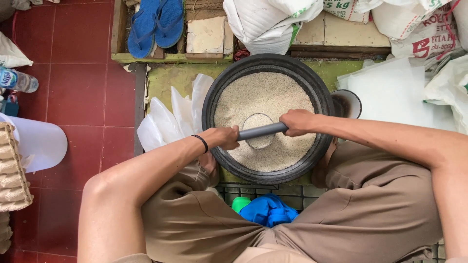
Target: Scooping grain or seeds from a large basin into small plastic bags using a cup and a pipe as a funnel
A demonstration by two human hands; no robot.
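A wide black basin [317, 87] full of pale grain [265, 97] sits on the floor between my knees. Across it lies a grey pipe-shaped scoop [261, 131], its middle heaped with grain. My left hand [225, 137] grips the scoop's left end; a black band circles that wrist. My right hand [296, 122] grips the right end. Both hands hold the scoop level just above the grain.
Clear plastic bags [170, 117] lie left of the basin. White sacks [273, 22] are piled behind it and at the right. Blue sandals [156, 24] rest on a ledge. An egg tray stack [12, 170] and a plastic bottle [17, 80] stand at far left. Blue cloth [268, 210] lies under me.
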